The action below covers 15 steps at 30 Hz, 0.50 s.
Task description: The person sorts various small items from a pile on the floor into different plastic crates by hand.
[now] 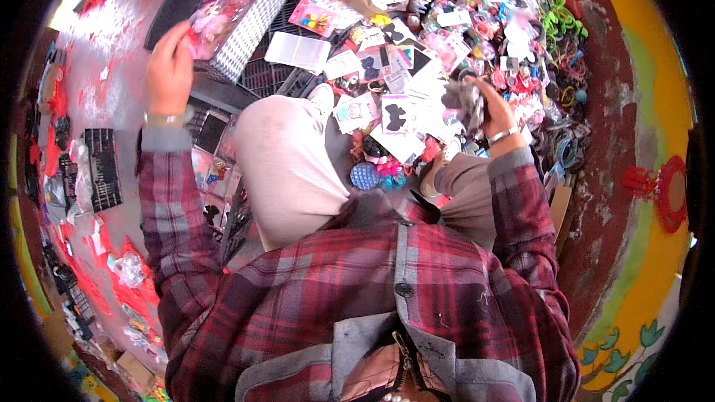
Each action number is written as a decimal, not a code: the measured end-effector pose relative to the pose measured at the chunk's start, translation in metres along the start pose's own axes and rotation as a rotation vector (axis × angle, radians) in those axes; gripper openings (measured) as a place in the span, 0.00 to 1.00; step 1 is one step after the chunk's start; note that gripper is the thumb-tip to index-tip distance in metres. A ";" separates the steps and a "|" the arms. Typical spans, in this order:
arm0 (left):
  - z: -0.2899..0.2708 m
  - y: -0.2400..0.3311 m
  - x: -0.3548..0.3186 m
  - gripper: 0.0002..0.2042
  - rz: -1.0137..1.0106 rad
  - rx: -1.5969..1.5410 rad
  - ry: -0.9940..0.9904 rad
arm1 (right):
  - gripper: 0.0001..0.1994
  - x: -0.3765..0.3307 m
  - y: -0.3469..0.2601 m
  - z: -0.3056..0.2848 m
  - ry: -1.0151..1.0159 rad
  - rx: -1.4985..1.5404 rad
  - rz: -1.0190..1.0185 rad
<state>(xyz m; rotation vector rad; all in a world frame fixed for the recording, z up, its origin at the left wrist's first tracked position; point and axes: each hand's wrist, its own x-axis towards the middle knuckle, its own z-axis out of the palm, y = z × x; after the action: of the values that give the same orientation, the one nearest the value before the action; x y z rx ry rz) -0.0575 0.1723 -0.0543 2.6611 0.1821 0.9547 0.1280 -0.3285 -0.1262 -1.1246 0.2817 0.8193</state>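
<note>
Pink hair-accessory packet [216, 11] is sitting against the checkered tray [253, 18], left hand [170, 67] fingers closing on its edge, while right hand [488, 108] is gripping a grey fluffy bundle [465, 100].

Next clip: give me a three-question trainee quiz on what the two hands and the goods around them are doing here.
1. True or false: the left hand rests on the person's knee.
2. Which hand holds the small grey crumpled item? A) left B) right C) neither
3. Fill in: the left hand reaches up to the clear bag of pink hair accessories lying in the black and white ____ tray.

Key
1. False: it is raised to the bag at the tray's edge, away from the knee in pale trousers.
2. B: the right hand, above the heap of carded hair accessories.
3. Mesh.
</note>
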 end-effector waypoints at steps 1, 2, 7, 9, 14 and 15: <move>0.011 0.042 0.029 0.13 0.042 -0.058 -0.024 | 0.15 -0.004 -0.012 -0.001 -0.038 0.040 -0.019; 0.032 0.083 0.055 0.12 0.044 -0.196 -0.093 | 0.15 0.007 -0.013 -0.031 0.000 0.052 -0.102; 0.220 0.190 0.066 0.13 0.175 -0.639 -0.531 | 0.13 0.001 -0.023 -0.050 0.006 0.568 -0.326; 0.281 0.225 0.020 0.14 -0.065 -0.524 -0.868 | 0.13 -0.024 -0.033 -0.028 -0.033 0.496 -0.417; 0.413 0.230 -0.121 0.22 -0.530 -0.386 -1.092 | 0.16 -0.070 -0.051 -0.022 0.119 0.578 -0.480; 0.437 0.218 -0.150 0.27 -0.827 -0.397 -1.211 | 0.16 -0.078 -0.053 -0.025 0.059 0.592 -0.447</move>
<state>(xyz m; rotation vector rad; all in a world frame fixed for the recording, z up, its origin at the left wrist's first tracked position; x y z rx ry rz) 0.1089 -0.1726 -0.3928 1.9995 0.6212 -0.7815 0.1171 -0.3939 -0.0548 -0.6147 0.2828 0.2706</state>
